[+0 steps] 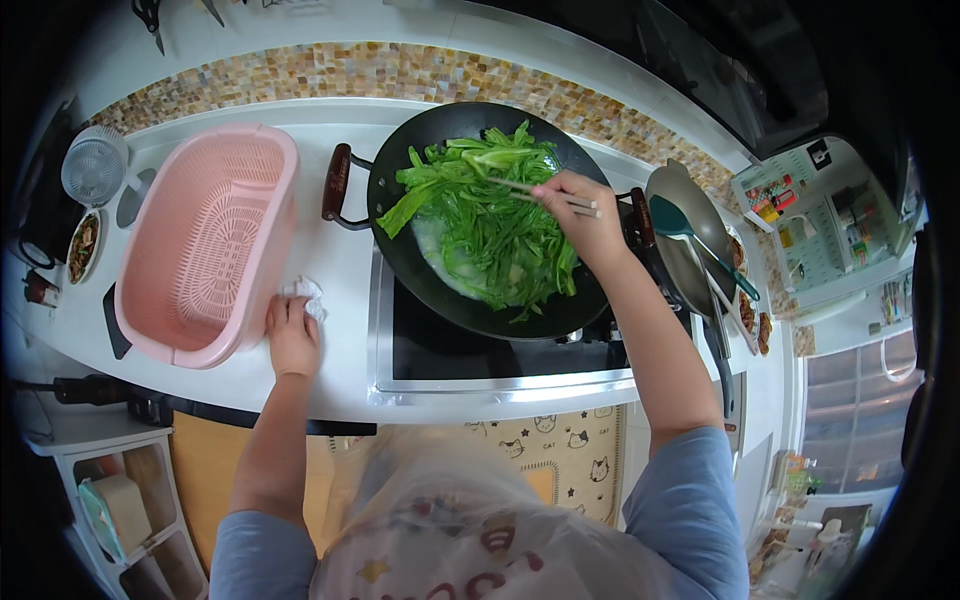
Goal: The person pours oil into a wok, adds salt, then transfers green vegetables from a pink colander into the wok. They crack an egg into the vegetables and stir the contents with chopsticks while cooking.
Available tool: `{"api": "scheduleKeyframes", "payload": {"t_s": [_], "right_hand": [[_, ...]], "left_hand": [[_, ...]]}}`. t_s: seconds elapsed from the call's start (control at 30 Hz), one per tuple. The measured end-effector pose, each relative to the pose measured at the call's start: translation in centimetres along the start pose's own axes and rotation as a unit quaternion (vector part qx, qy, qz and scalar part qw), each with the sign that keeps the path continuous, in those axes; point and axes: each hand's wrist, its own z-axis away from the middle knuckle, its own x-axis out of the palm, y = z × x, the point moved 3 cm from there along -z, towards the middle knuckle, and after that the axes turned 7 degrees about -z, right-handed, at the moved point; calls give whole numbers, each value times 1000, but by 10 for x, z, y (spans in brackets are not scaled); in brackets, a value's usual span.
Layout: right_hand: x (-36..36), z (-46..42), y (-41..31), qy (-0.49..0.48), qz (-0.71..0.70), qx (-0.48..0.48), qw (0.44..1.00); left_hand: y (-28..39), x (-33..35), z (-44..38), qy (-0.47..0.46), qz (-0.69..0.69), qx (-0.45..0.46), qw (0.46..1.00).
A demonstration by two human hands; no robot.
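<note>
My right hand point(585, 217) grips a pair of chopsticks point(536, 191), whose tips reach into a heap of green leafy vegetables point(495, 232). The leaves fill much of a large black wok point(465, 322), with pale bubbling liquid point(442, 259) along their left and lower edge. One leaf hangs toward the wok's left rim. My left hand point(292, 337) lies palm down on the counter, right beside a pink plastic basket point(289, 225). Its fingers touch a crumpled white tissue point(309, 292); whether they grip it is hidden. The basket holds no food and sits in a matching basin.
Under the wok is a black glass cooktop point(480, 352). A second pan point(679, 247) with a green spatula point(667, 217) stands to the right, near plates of food point(746, 311). On the left are a small fan point(95, 165) and a dish of food point(82, 247).
</note>
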Motion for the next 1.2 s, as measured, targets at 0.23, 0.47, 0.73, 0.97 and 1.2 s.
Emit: {"api": "scheduleKeyframes", "payload": {"t_s": [0.23,0.47,0.73,0.97,1.2], "right_hand": [[-9,29,5,-42,-146,180,972],[-95,-15,50,186,-174,222,941],[-36,-46,148,207,-305,275,888],[-4,-47,97,78,-350,248,900],[-29,-20,35,-39,-309,197,929]], "left_hand": [[-1,2,-1,19,-13,12,1000],[1,-3,-3,-21,-2,-9,1000],[1,0,0,-13,-4,-13,1000],[-1,2,3,-4,-8,-11,1000],[-1,1,1,1,1,4,1000]]}}
